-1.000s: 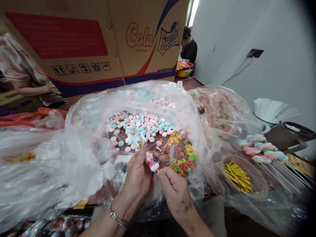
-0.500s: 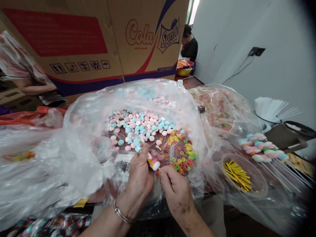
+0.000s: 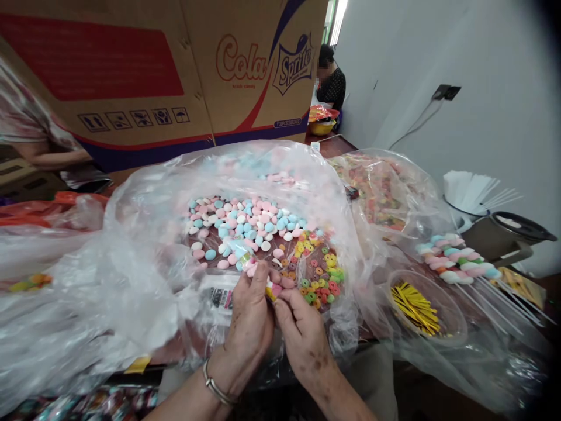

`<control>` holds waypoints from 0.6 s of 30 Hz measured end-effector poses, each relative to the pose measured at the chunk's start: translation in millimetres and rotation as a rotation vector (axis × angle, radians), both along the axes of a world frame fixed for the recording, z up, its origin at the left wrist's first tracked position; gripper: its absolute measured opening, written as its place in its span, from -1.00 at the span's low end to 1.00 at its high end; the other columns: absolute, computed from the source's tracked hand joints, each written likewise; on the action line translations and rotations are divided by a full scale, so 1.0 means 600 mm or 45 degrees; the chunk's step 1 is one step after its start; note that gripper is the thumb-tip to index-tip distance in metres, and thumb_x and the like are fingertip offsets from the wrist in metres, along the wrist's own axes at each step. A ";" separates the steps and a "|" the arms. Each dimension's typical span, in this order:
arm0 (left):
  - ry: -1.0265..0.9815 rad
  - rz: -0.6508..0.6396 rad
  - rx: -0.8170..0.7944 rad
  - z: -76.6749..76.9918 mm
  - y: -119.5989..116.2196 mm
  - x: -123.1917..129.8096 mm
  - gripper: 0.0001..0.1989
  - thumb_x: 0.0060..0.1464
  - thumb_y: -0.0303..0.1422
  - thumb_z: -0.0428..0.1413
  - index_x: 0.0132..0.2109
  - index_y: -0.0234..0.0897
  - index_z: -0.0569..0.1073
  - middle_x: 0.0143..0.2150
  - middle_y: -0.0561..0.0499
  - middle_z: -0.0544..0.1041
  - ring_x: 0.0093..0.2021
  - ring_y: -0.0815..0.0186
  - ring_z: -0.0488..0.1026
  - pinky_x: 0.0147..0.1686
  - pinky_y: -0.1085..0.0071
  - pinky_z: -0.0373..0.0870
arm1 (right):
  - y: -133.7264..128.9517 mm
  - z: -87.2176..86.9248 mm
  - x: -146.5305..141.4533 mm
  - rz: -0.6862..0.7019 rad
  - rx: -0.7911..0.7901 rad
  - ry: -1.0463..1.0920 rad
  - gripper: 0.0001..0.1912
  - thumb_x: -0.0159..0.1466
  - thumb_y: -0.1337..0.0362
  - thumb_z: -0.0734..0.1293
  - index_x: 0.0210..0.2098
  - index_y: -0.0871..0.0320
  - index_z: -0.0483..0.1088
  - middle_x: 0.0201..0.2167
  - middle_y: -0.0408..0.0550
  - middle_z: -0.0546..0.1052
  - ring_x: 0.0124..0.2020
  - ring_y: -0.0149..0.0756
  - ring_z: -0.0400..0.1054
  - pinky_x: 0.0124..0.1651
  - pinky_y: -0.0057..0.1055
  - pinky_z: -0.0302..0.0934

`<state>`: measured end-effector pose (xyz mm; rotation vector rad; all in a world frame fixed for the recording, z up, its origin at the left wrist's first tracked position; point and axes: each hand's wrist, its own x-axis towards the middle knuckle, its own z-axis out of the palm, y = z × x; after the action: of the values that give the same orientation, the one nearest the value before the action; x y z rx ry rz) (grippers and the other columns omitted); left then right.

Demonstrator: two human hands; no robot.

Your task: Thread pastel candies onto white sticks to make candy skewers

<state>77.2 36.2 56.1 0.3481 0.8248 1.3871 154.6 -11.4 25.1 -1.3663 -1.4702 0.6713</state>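
My left hand (image 3: 252, 316) is closed around a row of candies in clear wrap (image 3: 272, 290). Pink, white and yellow pieces show between the fingers, and its upper end pokes out past my thumb. My right hand (image 3: 302, 327) pinches the lower end of the same row, its fingertips touching my left fingers. Whether a stick runs through the row is hidden. Just beyond my hands lie loose pink, blue and white oval candies (image 3: 249, 222). Small coloured ring candies (image 3: 322, 272) are spread to the right, on the same plastic sheeting.
A large carton (image 3: 144, 70) stands behind the plastic bag (image 3: 144, 181). To the right are a clear tub of gold twist ties (image 3: 414, 307), twisted marshmallow sticks (image 3: 458, 257), a dark jug (image 3: 504, 234) and white sticks (image 3: 473, 190). Two people are farther back.
My right hand has moved up and left against my left hand, now covering the white candy at the row's lower end. The view has shifted slightly to the right.
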 end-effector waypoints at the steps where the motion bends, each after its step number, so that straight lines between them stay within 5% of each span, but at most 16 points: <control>1: 0.008 -0.003 0.021 0.002 0.007 -0.004 -0.63 -0.08 -0.20 0.39 -0.32 -0.28 0.39 -0.51 0.14 0.49 -0.52 0.40 0.49 -0.44 0.50 0.44 | -0.004 0.003 0.005 0.014 0.014 -0.031 -0.77 0.40 0.26 0.13 -0.22 0.16 0.39 -0.38 -0.09 0.54 -0.37 -0.37 0.46 -0.32 -0.56 0.27; 6: 0.022 -0.004 0.092 0.005 0.019 -0.005 -0.66 -0.08 -0.23 0.39 -0.34 -0.29 0.41 -0.54 0.16 0.45 -0.57 0.45 0.43 -0.47 0.53 0.40 | -0.022 0.010 0.018 -0.021 0.113 -0.378 -0.69 0.42 0.30 0.08 -0.35 0.13 0.38 -0.57 -0.15 0.48 -0.57 -0.38 0.37 -0.52 -0.52 0.12; 11: 0.018 -0.196 -0.012 -0.007 -0.017 0.014 -0.66 -0.04 -0.14 0.36 -0.40 -0.28 0.44 -0.55 0.13 0.46 -0.51 0.39 0.45 -0.36 0.47 0.44 | -0.009 0.009 0.004 -0.123 0.204 -0.334 -0.69 0.40 0.32 0.08 -0.38 0.12 0.37 -0.51 -0.08 0.56 -0.54 -0.35 0.44 -0.47 -0.51 0.19; 18: 0.357 -0.338 0.212 -0.028 -0.037 0.000 -0.70 0.21 -0.12 0.17 -0.31 -0.28 0.57 -0.13 -0.07 0.60 -0.09 0.22 0.51 0.00 0.40 0.38 | -0.003 0.004 -0.004 -0.106 0.098 -0.145 -0.67 0.41 0.27 0.07 -0.41 0.13 0.36 -0.53 -0.10 0.53 -0.52 -0.36 0.44 -0.43 -0.52 0.26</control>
<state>77.1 14.1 39.3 0.7673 0.8572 1.1740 152.4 -13.1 27.6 -1.4169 -1.5041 0.4858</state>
